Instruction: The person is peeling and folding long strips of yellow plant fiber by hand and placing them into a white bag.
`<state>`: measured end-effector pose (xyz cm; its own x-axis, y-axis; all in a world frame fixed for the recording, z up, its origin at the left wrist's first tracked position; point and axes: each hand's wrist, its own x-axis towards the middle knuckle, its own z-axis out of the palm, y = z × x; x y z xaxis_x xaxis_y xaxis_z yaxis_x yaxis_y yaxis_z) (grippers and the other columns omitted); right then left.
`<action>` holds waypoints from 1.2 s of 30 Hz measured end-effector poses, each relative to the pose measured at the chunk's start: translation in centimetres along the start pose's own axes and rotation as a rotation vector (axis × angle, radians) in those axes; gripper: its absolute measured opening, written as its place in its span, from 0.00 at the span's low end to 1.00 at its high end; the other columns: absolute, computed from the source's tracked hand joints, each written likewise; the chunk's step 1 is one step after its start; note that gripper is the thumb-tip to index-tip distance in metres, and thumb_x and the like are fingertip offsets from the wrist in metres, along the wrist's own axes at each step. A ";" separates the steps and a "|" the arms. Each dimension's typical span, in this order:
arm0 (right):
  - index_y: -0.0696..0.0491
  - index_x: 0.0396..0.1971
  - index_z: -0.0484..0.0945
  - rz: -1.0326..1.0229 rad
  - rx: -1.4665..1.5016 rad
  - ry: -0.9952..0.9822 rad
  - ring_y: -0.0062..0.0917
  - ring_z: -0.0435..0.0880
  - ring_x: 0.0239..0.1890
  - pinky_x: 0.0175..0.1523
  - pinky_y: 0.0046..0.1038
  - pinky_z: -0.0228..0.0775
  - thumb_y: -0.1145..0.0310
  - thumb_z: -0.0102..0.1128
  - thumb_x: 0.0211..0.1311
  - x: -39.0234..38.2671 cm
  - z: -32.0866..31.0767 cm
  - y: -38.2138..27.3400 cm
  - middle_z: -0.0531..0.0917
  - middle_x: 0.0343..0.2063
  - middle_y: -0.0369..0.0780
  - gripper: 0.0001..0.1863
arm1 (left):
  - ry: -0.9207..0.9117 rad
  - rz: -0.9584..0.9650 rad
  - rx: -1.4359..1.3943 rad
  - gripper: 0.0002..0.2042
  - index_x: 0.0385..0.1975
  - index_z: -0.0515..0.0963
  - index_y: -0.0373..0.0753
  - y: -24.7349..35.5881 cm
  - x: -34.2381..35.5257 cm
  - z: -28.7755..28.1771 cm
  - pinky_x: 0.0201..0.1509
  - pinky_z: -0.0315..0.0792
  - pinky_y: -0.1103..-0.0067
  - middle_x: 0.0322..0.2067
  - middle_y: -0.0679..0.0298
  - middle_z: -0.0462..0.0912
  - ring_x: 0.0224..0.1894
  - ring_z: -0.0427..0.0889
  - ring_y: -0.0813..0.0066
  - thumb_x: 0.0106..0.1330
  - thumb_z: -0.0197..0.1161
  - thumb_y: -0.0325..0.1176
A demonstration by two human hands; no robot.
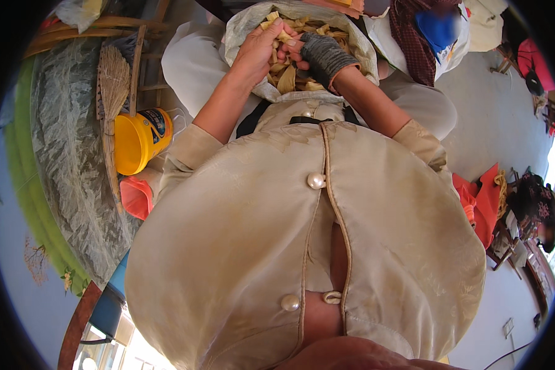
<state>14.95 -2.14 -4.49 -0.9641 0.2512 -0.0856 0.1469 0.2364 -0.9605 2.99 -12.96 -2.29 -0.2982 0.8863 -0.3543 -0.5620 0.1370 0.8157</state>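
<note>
A pale woven sack (237, 37) sits open at my lap, full of dried, straw-coloured husk strips (286, 80). Above it my bare left hand (262, 46) grips a folded pale yellow strip (270, 20) between thumb and fingers. Close beside it, my right hand (314, 58), in a grey fingerless knitted glove with orange edging, has its fingertips closed on the same strip, just under the left thumb. Part of the strip is hidden by my fingers.
To the left stand a yellow bucket (129, 148), a straw broom (114, 80), a wooden frame (139, 55), crumpled plastic sheeting (68, 154) and a pink container (135, 197). Right are a white bag with checked cloth (407, 49), red fabric (481, 203) and chairs (509, 237).
</note>
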 end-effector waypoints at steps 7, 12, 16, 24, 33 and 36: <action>0.58 0.30 0.75 0.390 -0.146 -0.257 0.22 0.80 0.24 0.30 0.26 0.70 0.61 0.54 0.56 -0.8 0.3 -4.0 0.80 0.24 0.43 0.14 | 0.072 0.061 0.439 0.14 0.24 0.73 0.38 -0.9 0.7 -2.5 0.26 0.62 0.84 0.21 0.71 0.73 0.22 0.67 0.84 0.63 0.52 0.42; 0.54 0.37 0.75 0.113 -0.566 0.186 0.31 0.79 0.34 0.40 0.29 0.71 0.59 0.59 0.52 -2.2 -4.8 3.6 0.79 0.30 0.42 0.16 | 0.167 0.056 1.064 0.12 0.37 0.74 0.37 -3.1 2.0 -5.7 0.42 0.68 0.79 0.32 0.65 0.76 0.36 0.74 0.72 0.58 0.58 0.37; 0.50 0.40 0.77 0.115 -1.046 0.177 0.33 0.71 0.50 0.53 0.32 0.63 0.54 0.58 0.49 -4.0 -3.8 2.8 0.76 0.43 0.42 0.20 | 0.124 0.340 1.542 0.23 0.48 0.70 0.43 -4.1 0.3 -3.2 0.54 0.63 0.70 0.49 0.57 0.68 0.52 0.67 0.57 0.48 0.59 0.27; 0.54 0.37 0.77 0.236 -0.784 0.121 0.40 0.75 0.44 0.48 0.33 0.67 0.56 0.60 0.50 -3.5 -3.4 4.0 0.78 0.40 0.46 0.19 | -0.133 0.490 1.227 0.22 0.48 0.70 0.39 -5.4 1.5 -0.1 0.57 0.61 0.71 0.49 0.56 0.70 0.53 0.67 0.62 0.49 0.50 0.20; 0.53 0.27 0.66 -0.011 0.885 0.439 0.24 0.75 0.28 0.35 0.22 0.67 0.66 0.49 0.57 -6.8 -9.5 -10.5 0.75 0.24 0.39 0.07 | -0.087 0.200 0.778 0.06 0.32 0.77 0.37 -2.4 1.1 0.8 0.33 0.67 0.87 0.23 0.72 0.76 0.26 0.71 0.87 0.59 0.57 0.30; 0.53 0.25 0.69 -0.127 0.932 0.333 0.31 0.76 0.27 0.36 0.29 0.68 0.64 0.53 0.53 -8.4 -10.6 -13.7 0.75 0.23 0.40 0.09 | -0.002 0.212 0.766 0.04 0.30 0.77 0.36 -1.8 0.4 -0.4 0.27 0.65 0.87 0.20 0.73 0.73 0.21 0.69 0.87 0.58 0.55 0.26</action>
<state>23.34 2.46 12.21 -0.8285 0.5594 -0.0265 -0.3227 -0.5154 -0.7939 3.61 -13.06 -4.07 -0.3376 0.9283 -0.1558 0.1941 0.2306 0.9535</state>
